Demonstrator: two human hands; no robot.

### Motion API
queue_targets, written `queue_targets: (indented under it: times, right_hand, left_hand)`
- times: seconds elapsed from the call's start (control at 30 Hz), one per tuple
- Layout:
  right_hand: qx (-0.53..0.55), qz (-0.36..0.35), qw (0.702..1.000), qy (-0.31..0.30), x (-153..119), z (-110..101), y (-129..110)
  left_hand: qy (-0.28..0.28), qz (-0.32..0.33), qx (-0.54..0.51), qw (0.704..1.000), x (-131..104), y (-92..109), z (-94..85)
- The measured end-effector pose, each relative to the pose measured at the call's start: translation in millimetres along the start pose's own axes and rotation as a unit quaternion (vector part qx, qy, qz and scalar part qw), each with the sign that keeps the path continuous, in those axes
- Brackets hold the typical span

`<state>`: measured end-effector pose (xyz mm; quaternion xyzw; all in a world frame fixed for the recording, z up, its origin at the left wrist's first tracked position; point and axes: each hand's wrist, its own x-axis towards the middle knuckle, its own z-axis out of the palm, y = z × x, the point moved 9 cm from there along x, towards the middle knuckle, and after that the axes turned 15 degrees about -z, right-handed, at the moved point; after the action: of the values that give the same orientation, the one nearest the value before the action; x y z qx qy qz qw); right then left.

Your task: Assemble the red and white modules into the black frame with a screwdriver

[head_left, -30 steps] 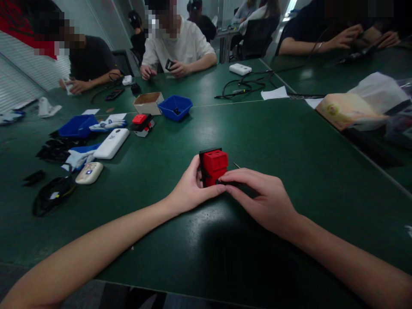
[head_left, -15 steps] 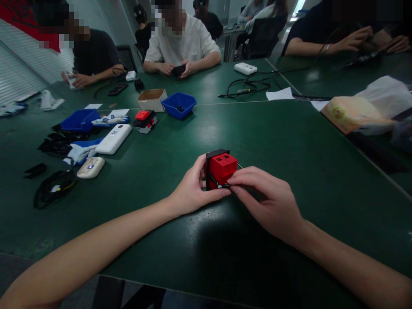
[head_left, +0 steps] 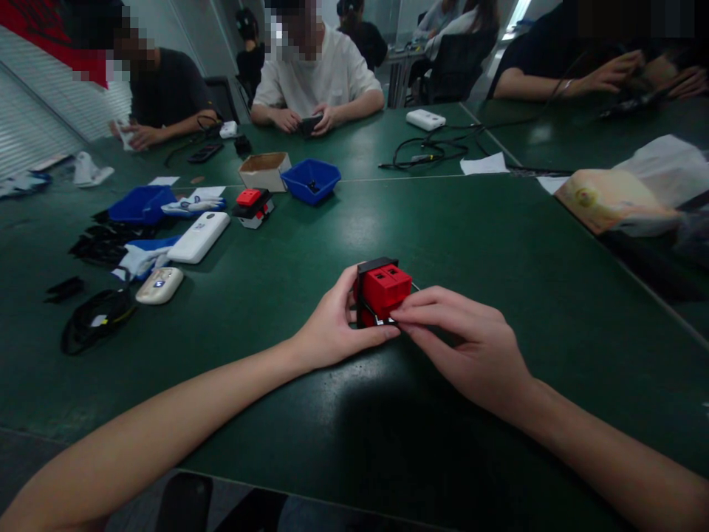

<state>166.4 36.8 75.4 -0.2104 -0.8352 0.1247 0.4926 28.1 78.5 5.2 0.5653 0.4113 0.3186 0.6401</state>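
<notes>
My left hand (head_left: 337, 325) is closed around the black frame of a red plastic block (head_left: 388, 290), which has two small dark slots on top. Its thumb runs along the lower edge. At the block's lower right corner my right hand (head_left: 465, 336) has its thumb and fingertips pinched together, close to small whitish pieces (head_left: 384, 321). What lies between those fingertips is hidden. A thin rod or wire end (head_left: 415, 286) shows just behind the block. Farther off stands a similar red, black and white unit (head_left: 253, 207), apart from both hands.
A blue bin (head_left: 311, 182) with small dark parts stands beside a cardboard box (head_left: 264, 171). Another blue bin (head_left: 141, 205), gloves, a white power bank (head_left: 198, 237), a cream case (head_left: 159, 286) and a coiled black cable (head_left: 97, 320) lie left. Several people sit around the green table (head_left: 266, 295).
The view has shifted very slightly. Both hands keep nearly the same hold on the red block, and my right fingertips have barely moved along its lower corner.
</notes>
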Motion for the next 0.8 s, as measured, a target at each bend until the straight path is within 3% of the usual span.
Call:
queue_targets:
  times: [0.53, 0.8]
  right_hand:
    - [0.02, 0.078, 0.997, 0.02, -4, 0, 10]
    - [0.114, 0.187, 0.973, 0.077, -20, 6, 29]
  left_hand:
    - [0.009, 0.01, 0.005, 1.0, -2, 2, -0.8]
    - [0.011, 0.004, -0.04, 0.999, 0, -1, -2.7]
